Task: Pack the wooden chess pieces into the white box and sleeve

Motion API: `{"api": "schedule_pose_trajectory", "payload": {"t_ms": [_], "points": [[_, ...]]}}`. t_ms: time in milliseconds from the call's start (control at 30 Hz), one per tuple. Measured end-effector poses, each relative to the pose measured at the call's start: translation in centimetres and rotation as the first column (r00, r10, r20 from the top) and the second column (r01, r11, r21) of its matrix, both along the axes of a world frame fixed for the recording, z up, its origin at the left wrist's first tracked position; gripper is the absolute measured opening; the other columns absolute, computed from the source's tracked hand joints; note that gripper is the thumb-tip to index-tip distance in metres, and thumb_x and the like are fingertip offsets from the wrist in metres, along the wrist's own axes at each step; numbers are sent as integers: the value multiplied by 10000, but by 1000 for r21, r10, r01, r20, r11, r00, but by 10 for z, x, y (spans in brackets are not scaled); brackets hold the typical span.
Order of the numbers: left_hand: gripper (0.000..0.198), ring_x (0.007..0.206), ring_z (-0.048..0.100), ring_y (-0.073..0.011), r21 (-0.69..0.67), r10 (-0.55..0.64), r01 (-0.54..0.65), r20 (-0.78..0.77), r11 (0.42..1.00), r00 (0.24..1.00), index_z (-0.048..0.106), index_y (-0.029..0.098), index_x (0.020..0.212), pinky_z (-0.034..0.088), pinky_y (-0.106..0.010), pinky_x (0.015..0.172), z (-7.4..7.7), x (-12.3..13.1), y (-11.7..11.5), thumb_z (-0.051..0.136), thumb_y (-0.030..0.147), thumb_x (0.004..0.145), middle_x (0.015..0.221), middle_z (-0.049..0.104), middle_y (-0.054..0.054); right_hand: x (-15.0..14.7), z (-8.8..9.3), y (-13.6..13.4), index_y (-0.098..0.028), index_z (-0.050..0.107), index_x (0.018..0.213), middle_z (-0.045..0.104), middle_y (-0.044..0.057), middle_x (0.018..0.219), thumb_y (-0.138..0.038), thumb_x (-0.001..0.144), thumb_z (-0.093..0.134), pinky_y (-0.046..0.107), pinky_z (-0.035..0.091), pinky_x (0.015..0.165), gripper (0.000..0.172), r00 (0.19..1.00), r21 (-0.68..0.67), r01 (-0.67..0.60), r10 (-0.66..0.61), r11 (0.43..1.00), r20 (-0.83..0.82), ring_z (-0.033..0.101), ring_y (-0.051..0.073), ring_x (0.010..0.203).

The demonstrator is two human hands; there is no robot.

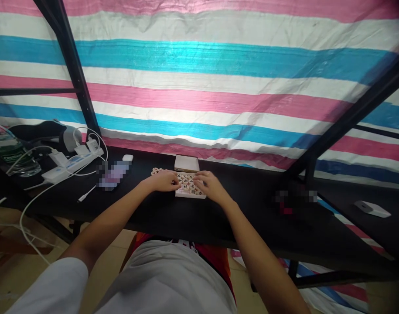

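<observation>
Round Chinese chess pieces [185, 187] with dark characters lie in rows inside a shallow white box [190, 196] on the black table. My left hand [165, 180] is at the box's left edge, its fingers curled together; whatever they may hold is hidden. Over the right side of the box, my right hand [208, 185] has its fingers bent and apart, the tips touching or just above the pieces. Beyond my left hand sits a small group of loose chess pieces [155, 170], partly covered by it. The open box lid [186, 163] lies right behind the box.
To the left are a phone [112, 176], a white earbud case [127, 158], a cable plug [86, 194] and a power strip [73, 167] with chargers. A plastic bottle [18, 157] stands farther left. Black metal posts [71, 65] rise before a striped tarp [212, 56].
</observation>
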State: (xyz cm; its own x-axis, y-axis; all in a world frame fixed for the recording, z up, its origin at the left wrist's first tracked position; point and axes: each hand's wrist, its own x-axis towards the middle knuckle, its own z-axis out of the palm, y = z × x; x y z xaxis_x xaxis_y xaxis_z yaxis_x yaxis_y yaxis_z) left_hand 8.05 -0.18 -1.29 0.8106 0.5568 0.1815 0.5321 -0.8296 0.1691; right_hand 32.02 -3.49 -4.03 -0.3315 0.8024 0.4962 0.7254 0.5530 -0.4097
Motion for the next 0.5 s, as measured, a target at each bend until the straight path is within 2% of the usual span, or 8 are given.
{"api": "schedule_pose_trajectory", "payload": {"t_ms": [67,133,200,267,300,367,433,500], "points": [[330,752,596,-146,-1,2,-2,-8,1000,1000,718,202,766,389,-239,731,-1,0,0,473,403,858,851,632,-25,28,6,-2,-211,696,931,641,72,986,-348,815,537,362,436,891,239,983,-62,160,-165,985,-86,572,208,955],[330,771,603,-151,2,-3,3,-14,1000,1000,715,197,758,394,-240,753,-2,0,1,478,404,859,863,636,-29,59,8,-5,-201,687,958,651,66,954,-358,745,610,364,452,856,276,956,-301,238,-278,923,-95,590,210,900],[317,795,605,-153,14,-11,11,-12,1000,1000,713,196,772,396,-239,773,-3,1,2,483,394,862,879,640,-32,86,6,-7,-185,678,995,655,74,964,-343,641,704,338,465,828,388,953,-567,202,-293,799,-74,603,212,888],[289,816,604,-157,43,-12,13,-17,999,1000,713,200,813,397,-244,779,-1,3,2,487,371,868,899,644,-35,100,0,-8,-170,661,1048,646,78,992,-299,574,743,314,470,810,498,964,-676,138,-256,724,-77,608,199,864],[280,821,601,-161,66,-9,11,-24,998,1000,711,199,829,398,-251,778,2,3,0,486,359,872,905,644,-39,102,-3,-8,-165,653,1066,640,77,1006,-275,556,747,306,472,800,530,968,-695,113,-235,710,-82,609,190,847],[275,833,594,-172,127,-1,5,-26,992,1000,706,193,850,396,-271,782,9,5,-13,475,338,884,908,639,-47,97,-9,-7,-165,649,1073,633,70,1018,-248,560,734,299,474,778,527,973,-686,106,-216,720,-77,607,172,809],[280,867,580,-182,181,-2,-3,24,983,1000,696,188,875,390,-292,812,13,6,-35,455,329,900,901,631,-51,87,-14,-7,-173,656,1056,642,60,985,-241,594,710,300,476,765,470,973,-647,149,-229,748,-41,604,167,791],[269,877,568,-174,164,-27,10,101,986,994,684,196,915,387,-294,840,11,6,-64,451,330,908,893,624,-41,79,-17,-10,-182,655,1055,650,60,970,-235,632,689,303,478,777,428,963,-586,208,-268,783,-17,608,170,804]]}}
